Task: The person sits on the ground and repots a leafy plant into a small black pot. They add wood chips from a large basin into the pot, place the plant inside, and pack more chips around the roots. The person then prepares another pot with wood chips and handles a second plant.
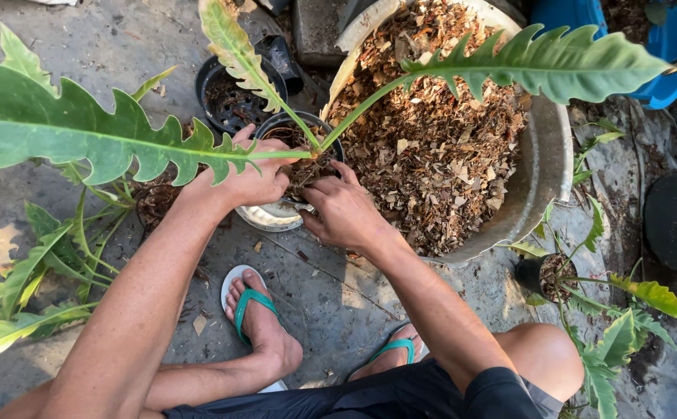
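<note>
Rough grey concrete floor point(315, 287) is carrying everything in my view, scattered with bark crumbs. I am taking the small black pot point(301, 133) as my landmark: it is sitting just in front of the big grey tub point(544, 174), which is heaped with brown bark mulch point(431, 147). My left hand point(254, 177) is pressing against the pot's near-left side, its grip curled round the rim and the base of the plant point(82, 132), whose long lobed leaves are fanning out left, up and right. My right hand point(344, 209) is working at the pot's near-right edge, fingers bent down into the mix; I cannot tell whether they are pinching anything. Judging by this, the plant is already standing in the pot and mulch is already filling it close to the rim, so firming and topping up seem to be what is left. Behind the pot, an empty black pot point(226, 97) is waiting. To its right, beyond the tub, a smaller potted plant point(552, 275) is standing.
</note>
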